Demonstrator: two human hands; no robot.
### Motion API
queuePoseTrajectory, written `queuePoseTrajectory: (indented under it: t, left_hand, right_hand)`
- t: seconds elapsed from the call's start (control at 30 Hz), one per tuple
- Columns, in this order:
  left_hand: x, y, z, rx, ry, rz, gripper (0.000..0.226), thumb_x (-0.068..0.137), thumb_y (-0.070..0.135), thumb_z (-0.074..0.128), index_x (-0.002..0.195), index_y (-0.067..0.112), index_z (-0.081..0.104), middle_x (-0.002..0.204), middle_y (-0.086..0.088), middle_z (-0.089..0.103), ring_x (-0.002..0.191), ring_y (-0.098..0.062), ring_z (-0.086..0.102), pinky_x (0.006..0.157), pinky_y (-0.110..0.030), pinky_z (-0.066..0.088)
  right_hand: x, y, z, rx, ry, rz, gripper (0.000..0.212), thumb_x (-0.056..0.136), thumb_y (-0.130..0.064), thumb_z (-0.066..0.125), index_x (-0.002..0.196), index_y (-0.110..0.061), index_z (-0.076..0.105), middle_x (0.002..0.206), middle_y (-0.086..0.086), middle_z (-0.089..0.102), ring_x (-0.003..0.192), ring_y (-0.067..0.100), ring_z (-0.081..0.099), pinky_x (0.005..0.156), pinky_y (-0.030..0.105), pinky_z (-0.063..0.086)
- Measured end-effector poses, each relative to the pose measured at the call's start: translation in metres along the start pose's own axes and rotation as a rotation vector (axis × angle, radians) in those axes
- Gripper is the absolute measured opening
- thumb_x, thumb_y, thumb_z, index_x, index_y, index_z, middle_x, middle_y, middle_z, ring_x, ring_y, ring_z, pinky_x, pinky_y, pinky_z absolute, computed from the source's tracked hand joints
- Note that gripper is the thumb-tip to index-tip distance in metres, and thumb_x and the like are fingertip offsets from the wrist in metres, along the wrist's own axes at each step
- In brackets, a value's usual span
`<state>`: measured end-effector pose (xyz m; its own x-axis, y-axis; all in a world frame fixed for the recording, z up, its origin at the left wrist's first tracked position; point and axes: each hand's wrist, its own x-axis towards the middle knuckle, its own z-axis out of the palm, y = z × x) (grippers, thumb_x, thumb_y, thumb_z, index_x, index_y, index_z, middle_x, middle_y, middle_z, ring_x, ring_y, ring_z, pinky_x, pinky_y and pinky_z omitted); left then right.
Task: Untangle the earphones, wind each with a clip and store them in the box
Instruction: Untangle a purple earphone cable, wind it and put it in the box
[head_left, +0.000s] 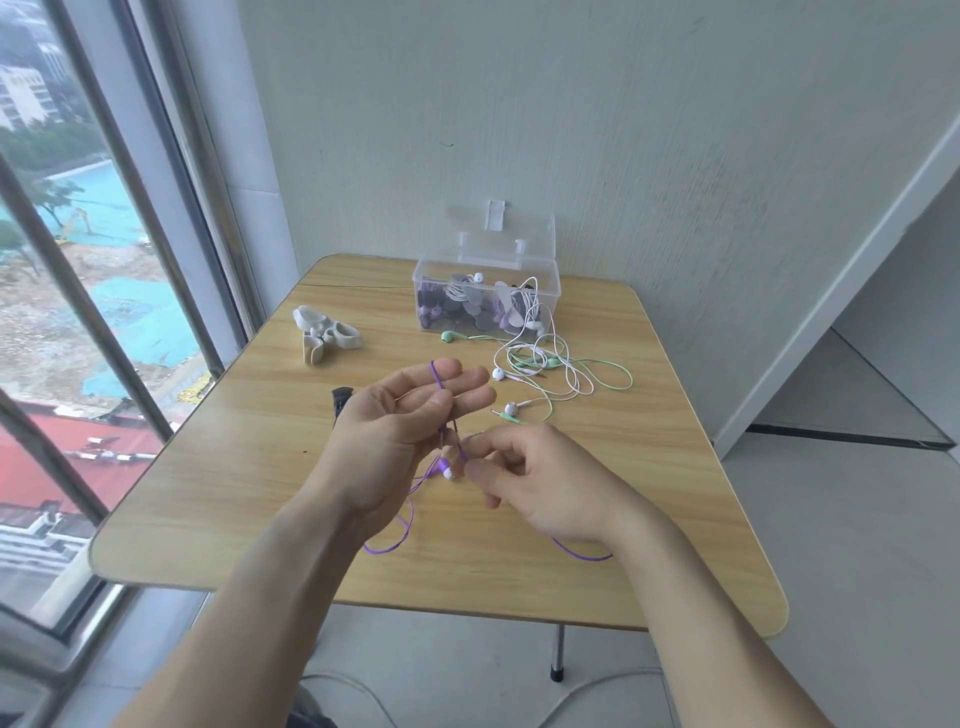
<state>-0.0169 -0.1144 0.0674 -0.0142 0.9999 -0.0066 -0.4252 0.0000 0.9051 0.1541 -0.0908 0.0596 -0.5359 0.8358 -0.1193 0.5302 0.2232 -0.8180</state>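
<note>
Left hand (410, 415) half-open, purple earphone cord (436, 379) looped over fingers, running near-vertical, right hand (535, 478) pinching its lower end, bare table (234, 467) leftward

Wooden table (218, 467) beside window (78, 260)

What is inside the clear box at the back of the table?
The clear box, lid open, holds wound earphones: white cables, purple ones and grey clips show through the wall. One white cable trails out onto the table. Its lower layers are hidden.
</note>
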Motion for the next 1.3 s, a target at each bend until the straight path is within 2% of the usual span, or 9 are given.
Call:
queuePoseTrajectory:
  t: [0.23,0.33,0.43,0.6,0.7,0.87,0.97,1.1,1.3]
  left_hand:
    - [-0.001,-0.007,-0.005,0.455,-0.033,-0.014,0.031,0.098,-0.005,0.050,0.120,0.011,0.066,0.107,0.003,0.077,0.090,-0.011,0.074,0.050,-0.021,0.046]
    - [-0.002,-0.012,-0.005,0.683,-0.176,-0.022,0.033,0.099,-0.005,0.046,0.116,0.013,0.068,0.100,-0.001,0.078,0.075,-0.013,0.066,0.054,-0.026,0.049]
    - [-0.003,-0.014,-0.005,0.772,-0.295,-0.035,0.033,0.100,-0.006,0.042,0.105,0.011,0.069,0.091,-0.007,0.077,0.082,-0.021,0.069,0.068,-0.031,0.053]
    - [-0.006,-0.012,0.003,0.618,-0.346,-0.204,0.033,0.097,-0.012,0.036,0.093,0.005,0.064,0.074,-0.005,0.062,0.060,-0.015,0.052,0.057,-0.023,0.041]
    - [-0.005,-0.009,0.005,0.564,-0.315,-0.331,0.032,0.101,0.006,0.038,0.094,-0.001,0.069,0.063,-0.004,0.048,0.053,-0.014,0.036,0.049,-0.020,0.030]
    - [-0.007,0.000,0.012,0.278,-0.146,-0.299,0.029,0.099,0.013,0.039,0.072,0.013,0.050,0.064,-0.002,0.021,0.056,-0.016,0.014,0.050,-0.027,0.010]
    - [-0.003,0.003,0.007,-0.029,0.012,-0.245,0.024,0.099,0.014,0.038,0.077,0.014,0.049,0.060,0.003,0.029,0.052,-0.013,0.019,0.049,-0.025,0.011]
    - [0.000,0.003,0.003,-0.144,0.095,-0.243,0.030,0.102,0.021,0.035,0.078,0.014,0.051,0.060,0.003,0.035,0.045,-0.010,0.025,0.040,-0.019,0.018]
    - [-0.004,-0.005,0.006,0.228,0.099,-0.104,0.024,0.106,0.014,0.044,0.102,0.008,0.066,0.081,0.001,0.072,0.060,-0.007,0.064,0.044,-0.016,0.032]
  right_hand:
    - [-0.004,-0.007,-0.002,-0.040,-0.013,-0.015,0.017,0.096,-0.032,0.062,0.087,-0.024,0.074,0.061,-0.009,0.054,0.064,0.022,0.056,0.063,0.033,0.044]
    - [-0.008,-0.008,-0.007,-0.022,-0.029,-0.008,0.017,0.092,-0.028,0.067,0.081,-0.018,0.074,0.063,-0.005,0.059,0.061,0.011,0.050,0.062,0.030,0.041]
    - [-0.011,-0.007,-0.016,-0.016,-0.007,-0.016,0.023,0.092,-0.028,0.068,0.075,-0.013,0.073,0.061,-0.005,0.064,0.060,0.010,0.052,0.061,0.030,0.042]
    - [-0.011,0.001,-0.031,0.054,0.144,-0.032,0.025,0.087,-0.035,0.077,0.072,-0.015,0.077,0.058,0.003,0.059,0.058,0.014,0.046,0.058,0.030,0.040]
    - [-0.009,0.005,-0.034,0.090,0.275,-0.028,0.028,0.082,-0.037,0.081,0.072,-0.012,0.075,0.056,0.004,0.058,0.053,0.012,0.045,0.052,0.023,0.037]
    - [-0.007,0.007,-0.037,0.070,0.278,-0.006,0.023,0.092,-0.032,0.070,0.077,-0.015,0.075,0.065,-0.002,0.066,0.053,0.001,0.050,0.055,0.015,0.041]
    - [-0.007,0.007,-0.033,0.011,0.180,0.027,0.026,0.098,-0.033,0.062,0.077,-0.020,0.073,0.056,-0.005,0.053,0.052,0.008,0.045,0.051,0.018,0.036]
    - [-0.010,-0.004,-0.024,0.047,-0.052,0.069,0.024,0.098,-0.030,0.062,0.084,-0.016,0.075,0.057,-0.006,0.060,0.052,0.008,0.047,0.055,0.021,0.039]
    - [-0.012,-0.018,-0.012,-0.078,-0.152,0.081,0.019,0.099,-0.024,0.055,0.096,-0.016,0.072,0.065,-0.005,0.067,0.048,0.002,0.043,0.056,0.026,0.038]
